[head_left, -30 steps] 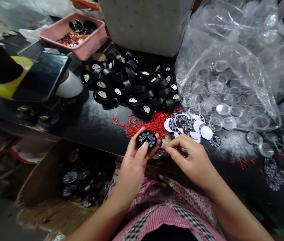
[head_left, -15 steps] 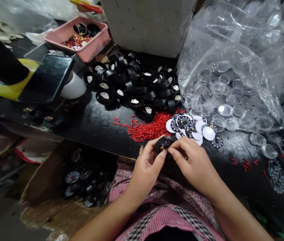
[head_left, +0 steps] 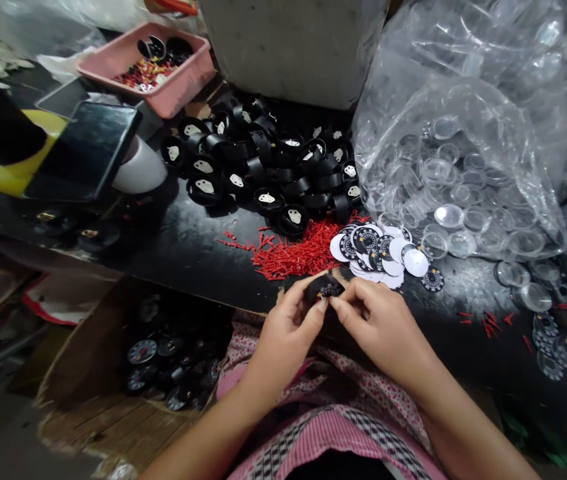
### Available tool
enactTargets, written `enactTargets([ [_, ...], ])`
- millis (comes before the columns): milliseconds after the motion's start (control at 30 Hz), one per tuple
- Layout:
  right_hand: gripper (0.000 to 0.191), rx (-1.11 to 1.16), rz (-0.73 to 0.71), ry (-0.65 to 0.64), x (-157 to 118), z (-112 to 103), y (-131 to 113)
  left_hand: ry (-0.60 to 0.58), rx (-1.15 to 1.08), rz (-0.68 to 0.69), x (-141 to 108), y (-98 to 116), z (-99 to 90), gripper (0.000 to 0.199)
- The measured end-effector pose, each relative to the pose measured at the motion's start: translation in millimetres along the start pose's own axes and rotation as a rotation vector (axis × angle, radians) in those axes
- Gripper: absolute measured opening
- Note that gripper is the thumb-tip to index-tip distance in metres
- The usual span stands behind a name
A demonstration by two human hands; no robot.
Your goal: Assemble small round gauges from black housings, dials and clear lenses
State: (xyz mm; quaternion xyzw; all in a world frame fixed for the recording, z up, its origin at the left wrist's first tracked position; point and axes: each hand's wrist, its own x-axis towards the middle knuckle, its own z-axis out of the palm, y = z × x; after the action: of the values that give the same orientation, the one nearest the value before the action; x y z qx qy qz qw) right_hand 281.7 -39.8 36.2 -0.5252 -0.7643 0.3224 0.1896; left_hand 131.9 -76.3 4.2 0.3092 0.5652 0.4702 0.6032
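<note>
Between my fingers is a small black dial gauge (head_left: 329,287), a round housing with a printed face, held over the table's front edge. My left hand (head_left: 291,327) grips its left side with thumb and fingers. From the right, my right hand (head_left: 381,320) pinches at the lower right edge of the face, its fingertips touching the gauge; anything between them is hidden. Just beyond lie a heap of red pointers (head_left: 298,253) and a pile of round dial cards (head_left: 383,250), some black face up, some white side up.
Black housings (head_left: 263,160) are heaped behind the pointers. Clear round covers (head_left: 458,180) fill a plastic bag (head_left: 508,113) at the right. A phone (head_left: 83,153) leans at the left, near a pink tray (head_left: 183,90). Below the edge, a cardboard box (head_left: 73,373) holds finished-looking gauges.
The gauge is tilted a little differently, and my right fingertips have shifted slightly along its edge. The view has moved a bit; the piles look the same.
</note>
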Motion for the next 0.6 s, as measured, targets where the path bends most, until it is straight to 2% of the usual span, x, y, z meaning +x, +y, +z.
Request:
enactTargets([
  [67, 0.018, -0.013, -0.061, -0.026, 2.7, -5.5, 1.4, -0.105, -0.184, -0.128, 2.9, 1.5, -2.3, 0.031],
  [133, 0.007, -0.056, -0.179, -0.021, 5.1, -8.7, 2.9, -0.156, -0.280, -0.206, 4.7, 3.4, -4.2, 0.037],
  [233, 0.013, -0.221, -0.312, -0.002, 8.8, -7.3, 6.1, -0.131, -0.249, -0.195, 5.2, 6.1, -5.3, 0.039],
  [367, 0.019, -0.412, -0.373, 0.008, 12.4, -1.5, 8.3, -0.091, -0.184, -0.163, 3.2, 5.2, -1.9, 0.031],
  [433, 0.019, -0.421, -0.359, 0.015, 12.7, -0.3, 5.2, -0.072, -0.252, -0.226, 1.6, 2.4, 2.3, 0.029],
  [533, 0.015, -0.343, -0.241, 0.019, 13.1, -1.3, -2.9, -0.016, -0.377, -0.324, 1.0, -3.2, 8.5, 0.030],
  [600, 0.011, -0.271, -0.130, -0.001, 13.3, -5.0, -5.5, -0.002, -0.333, -0.304, 3.0, -6.5, 9.9, 0.033],
])
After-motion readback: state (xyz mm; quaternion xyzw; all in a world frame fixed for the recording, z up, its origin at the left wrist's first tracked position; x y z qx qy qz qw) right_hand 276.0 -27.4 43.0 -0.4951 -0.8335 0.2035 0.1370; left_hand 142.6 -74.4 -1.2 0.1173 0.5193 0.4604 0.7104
